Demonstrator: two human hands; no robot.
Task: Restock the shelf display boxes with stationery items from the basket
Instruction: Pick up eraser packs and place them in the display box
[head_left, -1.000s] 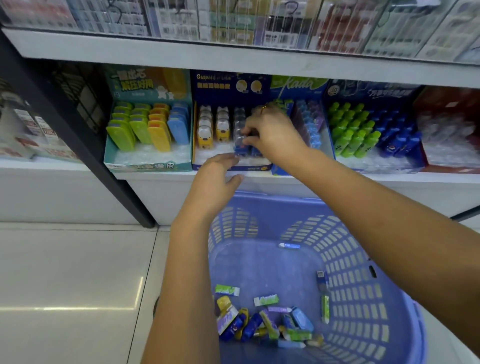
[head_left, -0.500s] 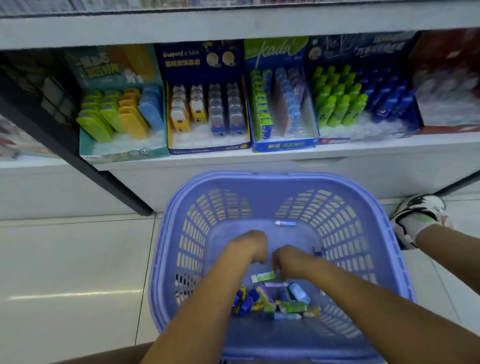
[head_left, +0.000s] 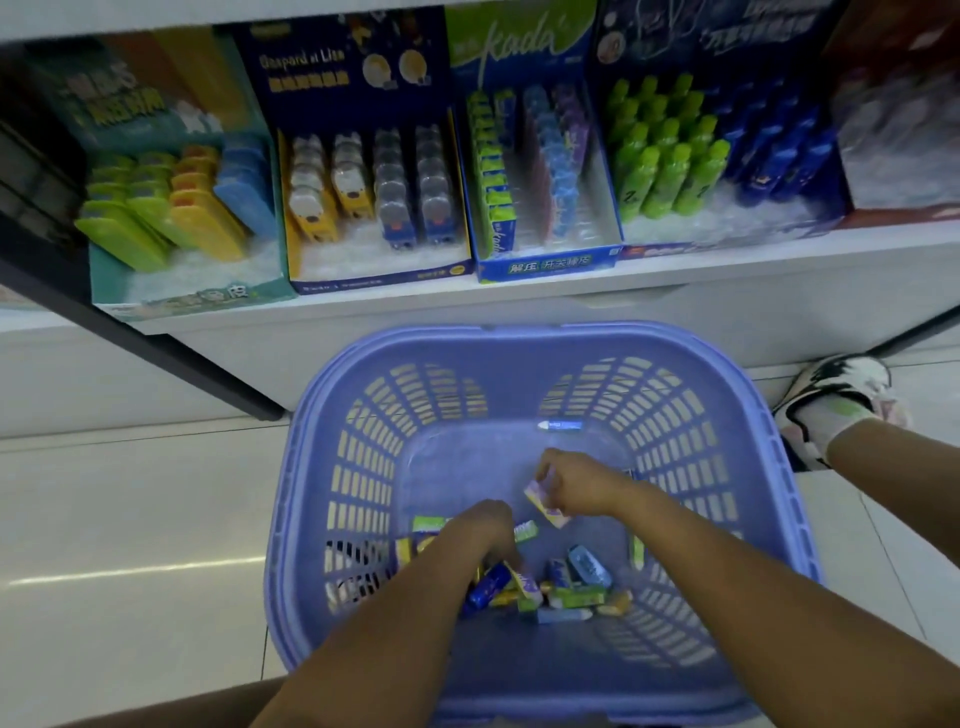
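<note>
A purple plastic basket (head_left: 311, 467) stands on the floor below the shelf. Several small erasers and correction items (head_left: 576, 587) lie in a pile at its bottom. My right hand (head_left: 582, 480) is inside the basket and pinches a small purple-and-white eraser pack (head_left: 543, 503). My left hand (head_left: 480, 530) reaches down into the pile, fingers curled around a purple-and-white pack (head_left: 522, 579). A lone blue pen-like item (head_left: 560, 426) lies at the basket's far end. On the shelf stand display boxes: teal (head_left: 192, 299), navy (head_left: 384, 278) and blue "kada" (head_left: 548, 267).
Further right on the shelf a box holds green and blue bottles (head_left: 675, 166), beside a red box (head_left: 904, 156). A black shelf post (head_left: 156, 353) slants down at the left. My shoe (head_left: 836, 400) rests on the tiled floor right of the basket.
Both hands left the navy shelf box and dropped into the basket. The view tilted down. My right hand has since picked a purple pack out of the pile.
</note>
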